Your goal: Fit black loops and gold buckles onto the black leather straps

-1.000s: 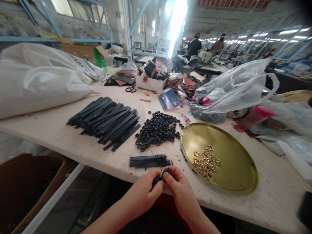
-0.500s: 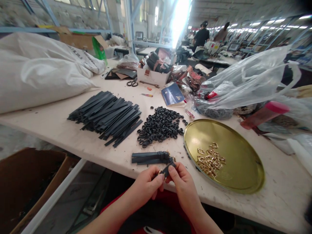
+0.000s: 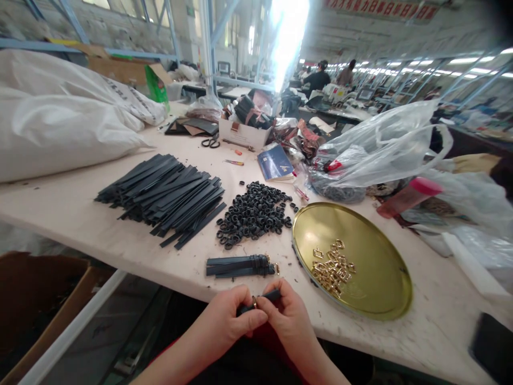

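Observation:
Between my two hands, just past the table's front edge, is a dark strap (image 3: 271, 295) with a small gold buckle (image 3: 254, 302) on it. My left hand (image 3: 232, 315) pinches the strap's left part beside the buckle. My right hand (image 3: 286, 315) grips the right part, its thumb close to the buckle; the fingers hide much of the strap. Beyond my hands lies a small stack of straps fitted with gold buckles (image 3: 240, 266). Behind it are a heap of small dark loops (image 3: 256, 211) and a pile of plain dark strips (image 3: 164, 195).
A round gold tray (image 3: 372, 267) holding gold buckles (image 3: 334, 270) stands at right. Farther back are a blue booklet (image 3: 276, 162), scissors (image 3: 211, 141), a white box (image 3: 242, 133) and a clear plastic bag (image 3: 377, 149). A white sack (image 3: 60, 117) fills the left; a phone-like dark object (image 3: 492, 345) lies right.
My hands have moved slightly down, nearer me, and the strap has turned to lie flatter across them. My right thumb has shifted toward the buckle. The camera's view has swung a little to the right.

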{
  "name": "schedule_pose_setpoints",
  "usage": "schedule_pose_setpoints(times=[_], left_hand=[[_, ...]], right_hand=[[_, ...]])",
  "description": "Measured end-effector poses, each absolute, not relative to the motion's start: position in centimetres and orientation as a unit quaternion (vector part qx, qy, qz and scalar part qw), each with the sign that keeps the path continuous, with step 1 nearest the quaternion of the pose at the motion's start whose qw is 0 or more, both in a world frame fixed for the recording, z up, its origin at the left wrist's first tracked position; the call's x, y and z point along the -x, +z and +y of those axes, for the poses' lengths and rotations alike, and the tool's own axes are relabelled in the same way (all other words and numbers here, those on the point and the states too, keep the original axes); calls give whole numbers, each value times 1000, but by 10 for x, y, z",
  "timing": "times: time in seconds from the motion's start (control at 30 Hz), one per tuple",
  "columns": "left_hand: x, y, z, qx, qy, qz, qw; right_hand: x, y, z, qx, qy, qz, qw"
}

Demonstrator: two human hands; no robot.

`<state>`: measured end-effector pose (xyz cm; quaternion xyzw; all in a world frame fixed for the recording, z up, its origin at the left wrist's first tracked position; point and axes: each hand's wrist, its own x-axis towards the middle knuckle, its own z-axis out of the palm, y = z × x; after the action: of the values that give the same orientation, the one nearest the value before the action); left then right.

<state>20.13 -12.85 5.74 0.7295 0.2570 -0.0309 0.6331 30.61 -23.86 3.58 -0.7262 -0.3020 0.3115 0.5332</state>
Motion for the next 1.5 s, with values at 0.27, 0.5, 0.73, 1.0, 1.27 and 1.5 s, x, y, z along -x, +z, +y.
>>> schedule_pose_setpoints(times=[0.27,0.5,0.73,1.0,1.27,1.5], left_hand=[[-230,54,-113,-705,11,273,654],[-244,47,-101,-731,45,296,613],[-247,46,-95,-723,102,333,596],[-242,51,-110,-756,66,288,584],[-218,64,-126,-729,101,220,640],[-212,60,-128,-726,101,257,630]], right_hand=[[-341,39,-224,694,342,-375,511],[-439,30,-169,865,80,-391,304],[-416,31,-177,824,175,-393,368],[-357,47,-216,595,465,-213,620],[-335,49,-226,579,472,-220,628],[-322,54,-234,500,504,-160,686]])
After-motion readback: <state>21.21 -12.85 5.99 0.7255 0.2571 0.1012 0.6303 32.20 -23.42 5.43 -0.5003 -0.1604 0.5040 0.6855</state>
